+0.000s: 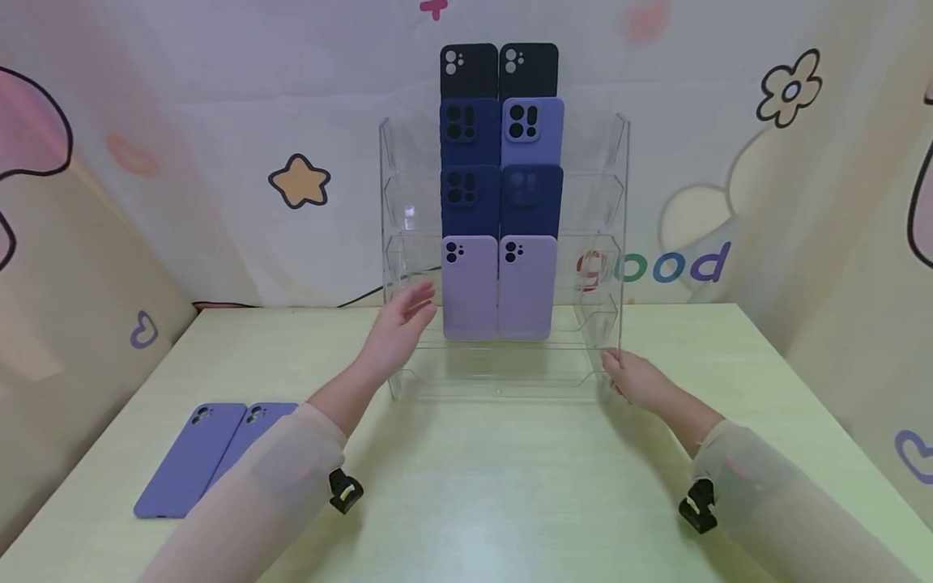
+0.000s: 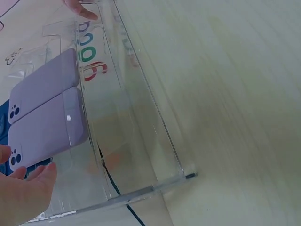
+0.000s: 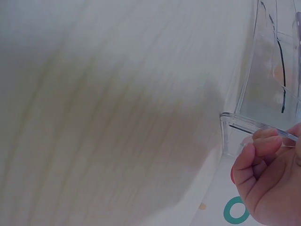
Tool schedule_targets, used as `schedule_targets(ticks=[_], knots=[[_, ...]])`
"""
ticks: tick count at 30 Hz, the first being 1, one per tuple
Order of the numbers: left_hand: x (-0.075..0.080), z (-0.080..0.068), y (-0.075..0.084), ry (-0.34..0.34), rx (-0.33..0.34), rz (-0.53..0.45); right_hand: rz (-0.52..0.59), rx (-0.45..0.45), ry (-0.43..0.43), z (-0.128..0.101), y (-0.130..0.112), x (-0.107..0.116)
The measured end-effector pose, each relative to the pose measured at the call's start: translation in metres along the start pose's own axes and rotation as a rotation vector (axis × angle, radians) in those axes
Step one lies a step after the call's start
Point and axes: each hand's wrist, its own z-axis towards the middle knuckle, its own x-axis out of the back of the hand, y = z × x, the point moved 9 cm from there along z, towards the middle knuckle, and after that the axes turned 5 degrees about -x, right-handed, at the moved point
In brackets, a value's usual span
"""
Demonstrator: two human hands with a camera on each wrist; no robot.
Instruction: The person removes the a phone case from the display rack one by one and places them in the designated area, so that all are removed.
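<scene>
A clear acrylic display rack point(image 1: 503, 389) with several tiers stands at the back of the table. Two lilac phone cases point(image 1: 470, 287) lean side by side on a low tier. My left hand point(image 1: 402, 324) is at the rack's left side, its fingers beside the left lilac case and nothing held in them. The left wrist view shows that hand point(image 2: 28, 193) at the cases' camera-hole end. On the far right, my right hand point(image 1: 636, 379) grips the rack's lower right side edge. Its fingers curl at the clear side panel point(image 3: 235, 123) in the right wrist view.
Above the lilac cases stand dark blue cases point(image 1: 470, 202), one periwinkle case point(image 1: 543, 138) and two black cases point(image 1: 470, 77). Two blue-violet phone cases point(image 1: 191, 457) lie on the table point(image 1: 510, 486) at left, one partly behind my left sleeve. A patterned curtain point(image 1: 240, 138) hangs behind.
</scene>
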Motion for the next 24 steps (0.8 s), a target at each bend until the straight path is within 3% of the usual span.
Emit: schedule_targets(ticks=[12, 24], knots=[[-0.015, 0.015, -0.006, 0.061, 0.049, -0.002, 0.016, -0.019, -0.011, -0.003, -0.002, 0.0], [-0.017, 0.02, -0.007, 0.149, 0.074, 0.056, 0.02, 0.006, 0.019, -0.003, -0.001, -0.001]])
